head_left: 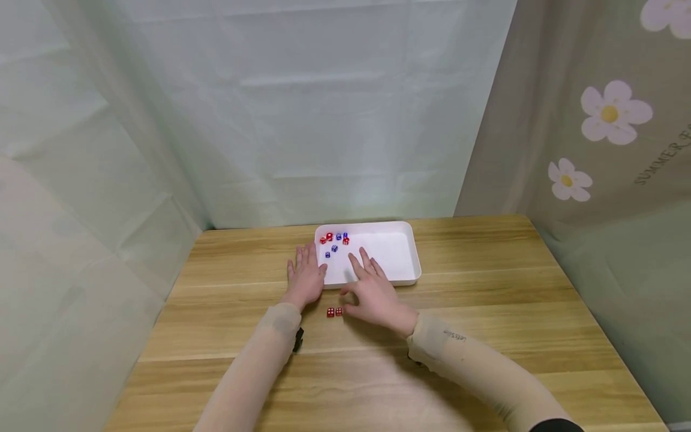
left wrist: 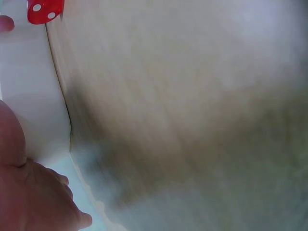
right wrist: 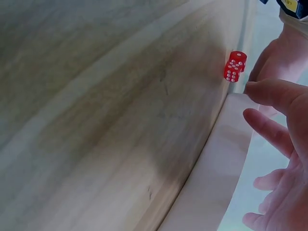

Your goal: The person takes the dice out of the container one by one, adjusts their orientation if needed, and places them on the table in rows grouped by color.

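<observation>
A shallow white tray (head_left: 396, 249) lies on the wooden table, with several blue dice (head_left: 335, 248) and a few red dice (head_left: 329, 237) toward its left end. My left hand (head_left: 306, 279) rests at the tray's left side, fingers straight and thumb at the rim. Over the tray's front edge, my right hand (head_left: 375, 298) spreads its fingers; thumb and forefinger are apart with nothing between them. Just left of that thumb, a pair of red dice (head_left: 330, 312) sits side by side on the table. The right wrist view also shows these dice (right wrist: 232, 73) beyond the fingertips.
The wooden table (head_left: 475, 312) reaches back to a pale hanging cloth (head_left: 345, 120). Another cloth with white flowers (head_left: 615, 114) hangs on the right. Both forearms, in light sleeves, cross the table from the front.
</observation>
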The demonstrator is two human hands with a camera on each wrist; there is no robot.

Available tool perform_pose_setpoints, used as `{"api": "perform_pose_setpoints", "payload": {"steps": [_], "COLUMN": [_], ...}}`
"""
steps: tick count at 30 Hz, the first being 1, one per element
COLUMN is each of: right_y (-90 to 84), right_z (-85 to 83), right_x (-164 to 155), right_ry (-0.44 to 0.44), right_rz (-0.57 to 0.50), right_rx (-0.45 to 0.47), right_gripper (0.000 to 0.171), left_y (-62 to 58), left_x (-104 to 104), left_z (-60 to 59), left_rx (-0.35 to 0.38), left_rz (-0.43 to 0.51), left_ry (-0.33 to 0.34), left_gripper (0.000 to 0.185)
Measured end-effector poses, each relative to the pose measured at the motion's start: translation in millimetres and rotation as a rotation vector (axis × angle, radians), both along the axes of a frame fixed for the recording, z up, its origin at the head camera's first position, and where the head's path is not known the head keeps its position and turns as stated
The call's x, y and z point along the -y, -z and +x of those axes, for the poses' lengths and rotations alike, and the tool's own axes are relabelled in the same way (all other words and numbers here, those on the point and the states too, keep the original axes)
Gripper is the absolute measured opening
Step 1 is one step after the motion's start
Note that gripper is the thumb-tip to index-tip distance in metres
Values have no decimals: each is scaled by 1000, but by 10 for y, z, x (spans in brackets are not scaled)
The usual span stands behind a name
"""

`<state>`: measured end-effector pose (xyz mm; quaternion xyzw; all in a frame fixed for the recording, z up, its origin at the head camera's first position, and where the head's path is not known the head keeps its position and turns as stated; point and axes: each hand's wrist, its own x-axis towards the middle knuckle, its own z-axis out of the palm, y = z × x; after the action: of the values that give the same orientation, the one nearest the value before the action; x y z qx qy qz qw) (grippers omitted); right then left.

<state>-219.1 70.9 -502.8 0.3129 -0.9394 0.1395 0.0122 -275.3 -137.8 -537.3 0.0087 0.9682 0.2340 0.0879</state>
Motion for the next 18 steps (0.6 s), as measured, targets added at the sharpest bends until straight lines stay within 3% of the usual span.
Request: {"api": "perform_pose_setpoints", "payload": {"steps": [18], "right_y": [-77], "right_z": [-73], "right_x": [-66], "right_ry": [36], "right_rz": [-62], "right_rx": [-10], "right_gripper": [20], "left_y": [-30], "left_x": [-19], "left_z": [62], "left_rx": [-46], "left_rz": [-11], "left_ry": [-3], "left_gripper": [73]}}
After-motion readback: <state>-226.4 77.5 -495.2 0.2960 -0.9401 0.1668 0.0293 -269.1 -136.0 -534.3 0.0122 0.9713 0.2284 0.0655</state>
